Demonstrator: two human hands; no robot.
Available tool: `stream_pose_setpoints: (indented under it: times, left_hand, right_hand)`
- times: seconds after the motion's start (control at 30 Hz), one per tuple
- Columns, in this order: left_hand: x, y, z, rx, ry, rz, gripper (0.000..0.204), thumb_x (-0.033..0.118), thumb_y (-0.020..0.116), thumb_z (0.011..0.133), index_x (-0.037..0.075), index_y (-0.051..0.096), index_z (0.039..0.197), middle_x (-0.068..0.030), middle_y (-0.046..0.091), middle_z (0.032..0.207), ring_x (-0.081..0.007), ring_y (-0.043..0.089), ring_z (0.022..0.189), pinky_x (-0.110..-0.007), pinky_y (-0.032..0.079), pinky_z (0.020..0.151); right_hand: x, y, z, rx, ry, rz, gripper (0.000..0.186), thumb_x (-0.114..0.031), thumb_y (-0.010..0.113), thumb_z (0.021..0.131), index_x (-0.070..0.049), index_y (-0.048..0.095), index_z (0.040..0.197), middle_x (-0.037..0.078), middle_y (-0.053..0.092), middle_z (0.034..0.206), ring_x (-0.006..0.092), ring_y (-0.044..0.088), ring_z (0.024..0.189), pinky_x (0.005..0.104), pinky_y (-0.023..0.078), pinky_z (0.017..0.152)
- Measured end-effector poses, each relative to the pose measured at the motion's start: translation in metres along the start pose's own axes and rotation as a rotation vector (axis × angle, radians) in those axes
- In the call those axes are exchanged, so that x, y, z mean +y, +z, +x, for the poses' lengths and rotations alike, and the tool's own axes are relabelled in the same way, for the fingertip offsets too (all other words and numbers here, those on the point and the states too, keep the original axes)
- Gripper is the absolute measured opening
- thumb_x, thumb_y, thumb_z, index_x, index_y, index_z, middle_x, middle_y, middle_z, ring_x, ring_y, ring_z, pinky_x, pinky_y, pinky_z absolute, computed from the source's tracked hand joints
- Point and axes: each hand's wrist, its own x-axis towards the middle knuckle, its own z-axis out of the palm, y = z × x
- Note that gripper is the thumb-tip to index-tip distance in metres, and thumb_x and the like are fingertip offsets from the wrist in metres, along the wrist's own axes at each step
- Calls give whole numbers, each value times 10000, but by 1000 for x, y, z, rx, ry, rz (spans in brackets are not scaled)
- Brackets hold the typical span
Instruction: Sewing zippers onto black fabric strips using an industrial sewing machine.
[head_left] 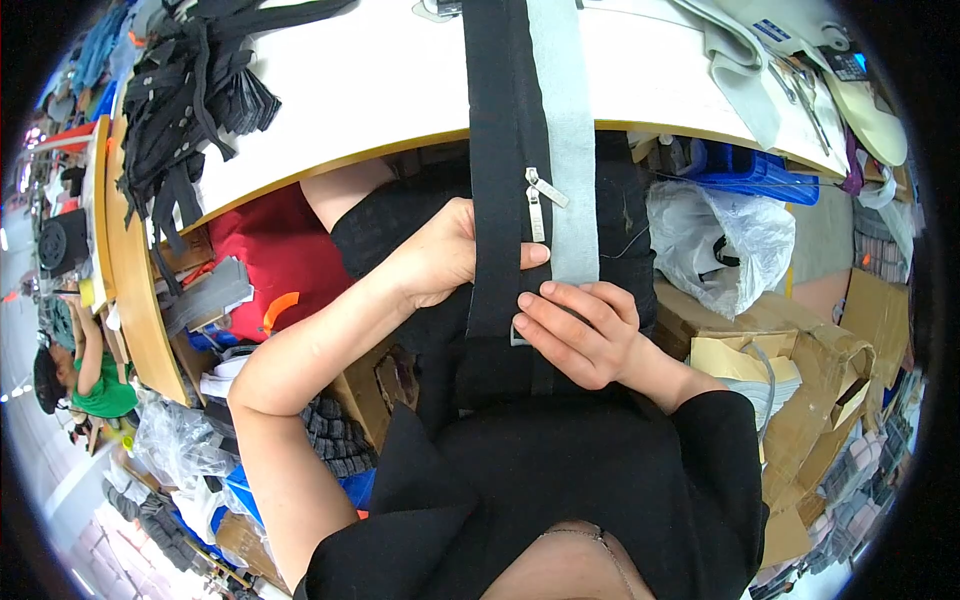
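A long black zipper strip (497,120) with a light grey fabric band (572,150) along its right side hangs from the table over my lap. Two silver zipper pulls (538,200) sit on it, one tilted to the right. My left hand (450,258) is closed on the strip's left edge, thumb on top just below the pulls, the other fingers hidden behind. Lower down, my right hand (588,332) is closed on the strip near its bottom end, with fingertips on the front and the thumb out of sight.
On the white table (370,75), a heap of black straps and cut pieces (190,100) lies at left. Tweezers and scissors (800,90) lie at far right. Below are a blue bin (750,172), a clear plastic bag (720,240) and cardboard boxes (810,350). A person in green (105,390) works at far left.
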Motion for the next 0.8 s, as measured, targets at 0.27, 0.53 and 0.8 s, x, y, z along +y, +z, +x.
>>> stream_pose_setpoints:
  times: [0.27, 0.53, 0.8]
  left_hand:
    - [25, 5, 2, 178, 27, -87, 255, 235, 751, 1006, -20, 751, 1025, -71, 752, 851, -95, 687, 647, -229, 575, 557]
    - [25, -6, 12, 87, 91, -68, 188, 166, 755, 993, -21, 744, 1000, -84, 755, 841, -125, 715, 666, -261, 607, 556]
    - [27, -13, 12, 49, 72, -39, 193, 181, 761, 988, -9, 743, 1018, -83, 758, 850, -126, 727, 688, -255, 625, 583]
  right_hand:
    - [3, -12, 4, -3, -85, 50, 219, -146, 731, 884, -99, 787, 1090, 41, 785, 1164, 166, 709, 1068, 305, 437, 899]
    - [5, -20, 16, -49, -118, 83, 231, -134, 732, 872, -61, 786, 1084, 70, 788, 1151, 168, 719, 1043, 292, 440, 860]
    - [9, -19, 15, -100, -88, 161, 244, -109, 735, 860, -53, 778, 1094, 73, 781, 1148, 175, 723, 1031, 278, 468, 861]
